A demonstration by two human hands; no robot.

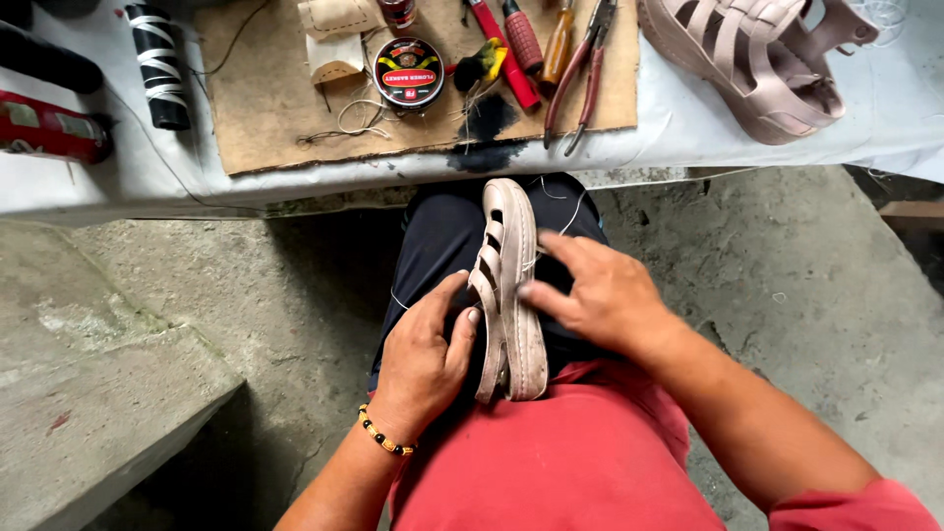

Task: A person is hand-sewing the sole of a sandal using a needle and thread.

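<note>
A beige strappy sandal [511, 295] stands on its edge on my lap, sole side to the right. My left hand [423, 359] grips its left side, thumb up along the straps, fingers curled at the upper. My right hand [595, 290] presses against the sole side, fingers spread over the edge. A thin pale thread [565, 221] trails from the sandal near my right fingers. A beaded bracelet [383, 435] circles my left wrist.
A white-covered table [128, 177] holds a cardboard sheet [265, 98], a round tin [408, 71], pliers [580, 79], screwdrivers [521, 39], thread spools [157, 64] and a second beige sandal [757, 64]. Concrete floor [787, 295] lies around me; a concrete block [88, 393] sits left.
</note>
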